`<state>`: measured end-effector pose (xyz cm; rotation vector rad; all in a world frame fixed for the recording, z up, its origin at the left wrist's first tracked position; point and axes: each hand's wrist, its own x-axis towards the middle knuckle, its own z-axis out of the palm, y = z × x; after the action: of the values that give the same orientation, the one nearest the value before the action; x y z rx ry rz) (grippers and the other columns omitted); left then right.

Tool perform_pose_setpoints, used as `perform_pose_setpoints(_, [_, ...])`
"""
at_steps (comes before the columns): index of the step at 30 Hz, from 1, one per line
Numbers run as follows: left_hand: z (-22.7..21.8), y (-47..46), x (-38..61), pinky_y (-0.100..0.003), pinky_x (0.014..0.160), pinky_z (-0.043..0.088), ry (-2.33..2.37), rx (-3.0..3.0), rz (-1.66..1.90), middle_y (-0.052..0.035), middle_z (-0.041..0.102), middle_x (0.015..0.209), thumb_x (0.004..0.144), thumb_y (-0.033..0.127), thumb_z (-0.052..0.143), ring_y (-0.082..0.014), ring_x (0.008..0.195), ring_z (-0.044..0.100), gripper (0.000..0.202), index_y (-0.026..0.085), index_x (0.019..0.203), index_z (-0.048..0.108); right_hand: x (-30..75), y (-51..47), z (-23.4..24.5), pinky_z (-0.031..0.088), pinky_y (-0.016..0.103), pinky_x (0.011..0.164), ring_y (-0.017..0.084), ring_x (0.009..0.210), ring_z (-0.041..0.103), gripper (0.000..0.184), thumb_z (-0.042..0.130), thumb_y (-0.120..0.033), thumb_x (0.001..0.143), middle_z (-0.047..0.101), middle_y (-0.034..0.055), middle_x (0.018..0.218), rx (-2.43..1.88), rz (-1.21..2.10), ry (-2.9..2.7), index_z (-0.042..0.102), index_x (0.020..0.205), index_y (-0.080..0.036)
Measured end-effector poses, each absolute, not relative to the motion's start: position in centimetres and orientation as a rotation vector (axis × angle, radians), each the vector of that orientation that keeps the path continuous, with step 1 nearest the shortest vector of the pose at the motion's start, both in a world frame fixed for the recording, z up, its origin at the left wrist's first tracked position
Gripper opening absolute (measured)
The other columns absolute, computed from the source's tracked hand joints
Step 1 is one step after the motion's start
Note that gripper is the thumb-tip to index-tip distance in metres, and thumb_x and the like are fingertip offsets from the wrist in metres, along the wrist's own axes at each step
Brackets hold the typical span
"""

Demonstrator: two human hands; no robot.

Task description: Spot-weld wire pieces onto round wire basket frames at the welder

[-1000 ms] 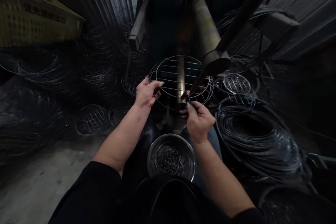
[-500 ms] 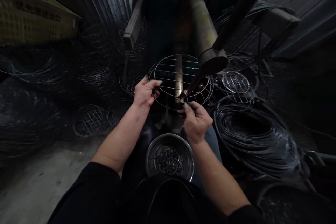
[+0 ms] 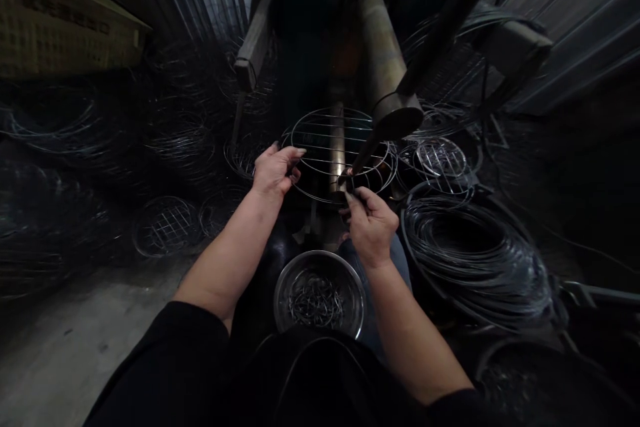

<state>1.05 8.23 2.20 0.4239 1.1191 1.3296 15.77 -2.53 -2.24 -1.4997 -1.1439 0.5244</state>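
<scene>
My left hand (image 3: 277, 170) pinches the left rim of a round wire rack (image 3: 320, 136), a wire ring crossed by several parallel wires. The rack lies across a brass-coloured lower bar (image 3: 338, 147) of a machine. A slanted dark rod (image 3: 367, 150) from the thick upper cylinder (image 3: 385, 53) comes down to the rack's near rim. Just below that spot, my right hand (image 3: 371, 223) is closed, with thumb and forefinger on what looks like a small thin wire piece, mostly hidden by the fingers. Below the hands, a metal bowl (image 3: 280, 293) holds many short bent wire pieces (image 3: 316, 301).
A large coil of wire (image 3: 475, 253) lies at the right, with more wire racks (image 3: 443, 159) behind it. Stacked wire rings (image 3: 180, 137) and a round grid (image 3: 167, 225) are at the left. A yellow crate (image 3: 65, 27) stands at upper left. A dark container (image 3: 520, 373) sits at lower right.
The whole view has shifted slightly. Both hands keep nearly the same places at the rack, and the right fingers stay by the rod's tip.
</scene>
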Motion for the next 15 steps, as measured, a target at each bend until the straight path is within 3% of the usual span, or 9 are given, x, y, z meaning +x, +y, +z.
perform_pose_setpoints(5, [2.1, 8.4, 1.2, -0.019, 0.045, 0.031, 1.126, 0.434, 1.346, 0.0061, 0.053, 0.057, 0.046, 0.005, 0.07, -0.0088, 0.049, 0.049, 0.043, 0.02, 0.077, 0.044, 14.9, -2.2, -2.1, 0.055, 0.026, 0.055, 0.016, 0.059, 0.068, 0.022, 0.061, -0.032, 0.079, 0.069, 0.0034, 0.083, -1.377, 0.615, -0.983, 0.067, 0.091, -0.015])
perform_pose_setpoints(15, [1.7, 8.8, 1.0, -0.022, 0.047, 0.031, 1.125, 0.437, 1.308, 0.0061, 0.054, 0.057, 0.049, 0.006, 0.072, -0.0098, 0.049, 0.05, 0.047, 0.023, 0.088, 0.051, 15.2, -2.0, -1.8, 0.053, 0.024, 0.053, 0.013, 0.056, 0.066, 0.015, 0.062, -0.027, 0.078, 0.067, -0.0008, 0.074, -1.356, 0.597, -1.041, 0.068, 0.086, -0.016])
